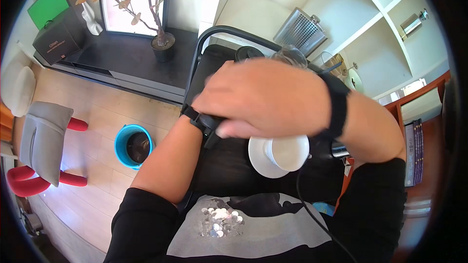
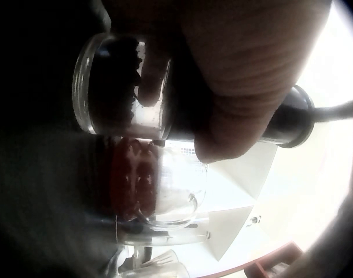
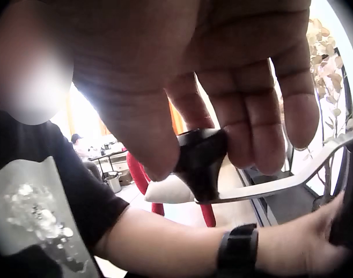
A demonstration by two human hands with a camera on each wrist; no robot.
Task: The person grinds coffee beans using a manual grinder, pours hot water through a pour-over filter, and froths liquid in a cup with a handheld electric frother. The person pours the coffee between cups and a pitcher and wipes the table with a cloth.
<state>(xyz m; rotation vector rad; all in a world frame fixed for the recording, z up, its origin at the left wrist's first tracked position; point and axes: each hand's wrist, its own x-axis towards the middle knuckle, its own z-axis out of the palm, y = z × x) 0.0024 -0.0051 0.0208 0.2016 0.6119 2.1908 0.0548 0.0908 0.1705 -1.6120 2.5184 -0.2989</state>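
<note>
black tabletop lies beneath a hand grinder with a glass jar, which the left hand grips; the right hand pinches the dark knob of its metal crank. nearby, a white cup sits on a saucer.

the head view looks down from above, wide, over both arms. left wrist, very near a jar, faces the shelf, shared with head; right wrist, close under the right hand, faces the plant, also in head.
</note>
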